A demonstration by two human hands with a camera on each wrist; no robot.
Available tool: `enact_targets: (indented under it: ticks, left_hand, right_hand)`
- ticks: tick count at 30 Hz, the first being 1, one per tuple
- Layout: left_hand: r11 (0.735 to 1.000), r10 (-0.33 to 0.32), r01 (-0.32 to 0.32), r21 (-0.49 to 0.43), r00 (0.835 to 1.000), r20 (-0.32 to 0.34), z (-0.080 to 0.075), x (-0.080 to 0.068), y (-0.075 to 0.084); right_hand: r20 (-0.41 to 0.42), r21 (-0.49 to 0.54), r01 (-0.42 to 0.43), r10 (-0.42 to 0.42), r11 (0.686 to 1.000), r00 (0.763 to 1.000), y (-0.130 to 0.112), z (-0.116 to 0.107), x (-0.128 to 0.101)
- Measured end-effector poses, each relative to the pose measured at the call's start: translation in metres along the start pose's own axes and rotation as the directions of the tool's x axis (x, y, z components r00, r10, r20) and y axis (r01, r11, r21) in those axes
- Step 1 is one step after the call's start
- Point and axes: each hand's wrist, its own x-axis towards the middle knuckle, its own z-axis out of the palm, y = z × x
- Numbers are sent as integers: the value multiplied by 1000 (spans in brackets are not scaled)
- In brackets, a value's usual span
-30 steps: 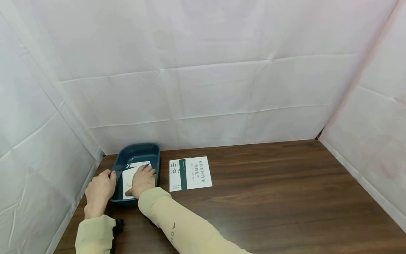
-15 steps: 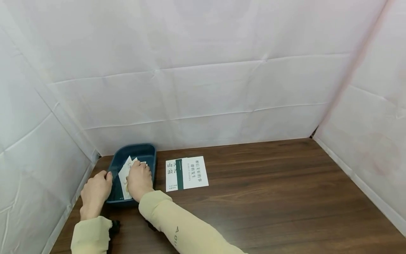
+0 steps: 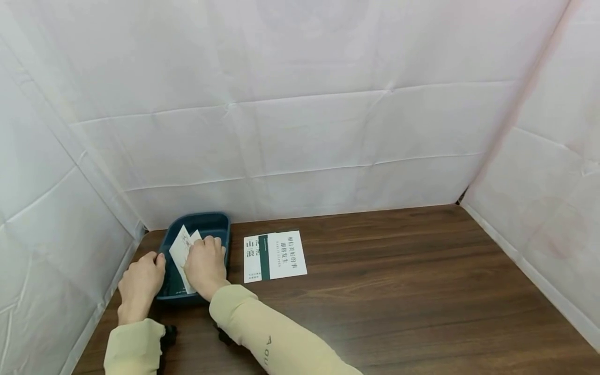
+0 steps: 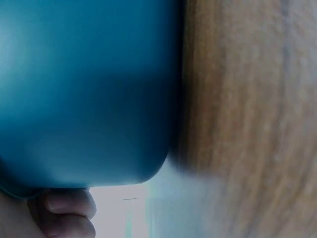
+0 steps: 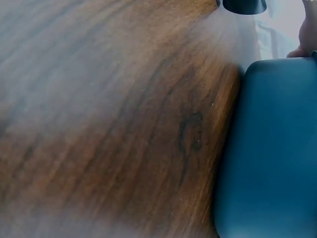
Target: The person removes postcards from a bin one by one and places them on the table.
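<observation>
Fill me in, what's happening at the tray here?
A person is working at a dark blue tray in the back left corner of a wooden table. The left hand grips the tray's left rim, steadying it. The right hand is inside the tray, holding a white card that is tilted up off the tray floor. A white booklet with a green stripe lies flat on the table just right of the tray, untouched.
</observation>
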Motion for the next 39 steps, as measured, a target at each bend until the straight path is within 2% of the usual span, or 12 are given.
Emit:
enact_targets:
  ticks: [10,19,24,30,35,39]
  left_hand:
    - [1000,5,-5,-8,1000,6,-3,-3,2]
    - [1000,7,-7,-5,1000,-1,-2,-2,4]
    - [1000,0,0,-3,1000,-2,-2,-3,4]
    - [1000,4,-4,0,1000,-15,-2,-2,4]
    - [1000,7,-7,2,1000,-21,-2,-1,5]
    - [1000,-4,4,-3,1000,-8,0,-1,6]
  right_hand:
    - [-99,129,10,2,992,995,2,-5,-2]
    - [-126,160,24,-4,987,992,4,-6,-2]
    - [-199,254,35,17,967,980,6,-4,-4]
    - [-285,419,84,43,904,958,10,-5,-3]
    - [-329,573,79,141,815,934,16,-4,0]
    - [-328,684,54,241,727,913,28,-6,3]
